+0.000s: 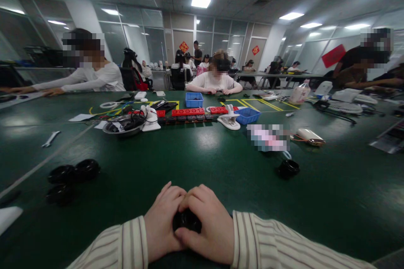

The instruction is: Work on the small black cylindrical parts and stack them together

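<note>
On the green tabletop (151,155), three black rings (87,169) sit to my left and one more ring (288,170) to my right (finished or waiting, I cannot tell), while my left hand (164,219) and right hand (209,223) curl around a black piece (187,221) before me, seemingly unfinished.

Dim, edges stretched and seemingly blurry.
</note>
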{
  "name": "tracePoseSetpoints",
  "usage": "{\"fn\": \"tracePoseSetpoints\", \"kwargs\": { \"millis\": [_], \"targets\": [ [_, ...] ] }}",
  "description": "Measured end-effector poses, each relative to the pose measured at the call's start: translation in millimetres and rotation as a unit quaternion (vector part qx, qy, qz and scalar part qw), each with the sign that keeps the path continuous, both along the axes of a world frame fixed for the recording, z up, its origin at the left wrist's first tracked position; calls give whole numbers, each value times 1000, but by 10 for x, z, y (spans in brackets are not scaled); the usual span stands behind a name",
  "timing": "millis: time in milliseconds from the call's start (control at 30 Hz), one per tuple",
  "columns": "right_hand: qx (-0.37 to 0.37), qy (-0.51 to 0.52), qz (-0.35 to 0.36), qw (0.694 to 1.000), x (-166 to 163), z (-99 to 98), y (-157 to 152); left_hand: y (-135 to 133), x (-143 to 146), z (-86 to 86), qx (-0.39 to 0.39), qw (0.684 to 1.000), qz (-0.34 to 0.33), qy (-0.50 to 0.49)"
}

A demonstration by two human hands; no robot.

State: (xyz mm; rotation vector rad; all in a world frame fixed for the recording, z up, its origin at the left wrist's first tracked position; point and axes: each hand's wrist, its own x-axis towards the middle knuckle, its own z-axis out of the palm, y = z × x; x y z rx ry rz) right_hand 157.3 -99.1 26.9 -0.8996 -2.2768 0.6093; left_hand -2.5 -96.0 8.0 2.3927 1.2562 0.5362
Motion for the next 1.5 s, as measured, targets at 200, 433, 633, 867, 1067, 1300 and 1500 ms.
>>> {"fn": "tracePoseSetpoints", "kwargs": {
  "millis": [200, 433, 633, 867, 1067, 1300, 1500],
  "targets": [
    [36, 51, 113, 992, 16, 5, 9, 112, -74, -9, -34, 996, -74, -28],
    [38, 104, 133, 985, 26, 37, 31, 121, -113, -63, -25, 996, -74, -32],
    [-2, 71, -16, 997, 15, -3, 36, 17, -86, -80, 46, 999, 12, -20],
    [-1, 21, -27, 999, -13, -22, 5, -52, 29, -29, 48, 998, 47, 18],
    [61, 91, 103, 989, -3, -32, 26, 10, 18, 9, 3, 1000, -19, -3],
    [51, 118, 128, 983, 27, 34, 29, 19, -38, -64, 12, 1000, -23, 5],
    [27, 122, 51, 991, 44, -30, 69, 10, -33, -67, 19, 1000, -4, 8]
  ]
}}
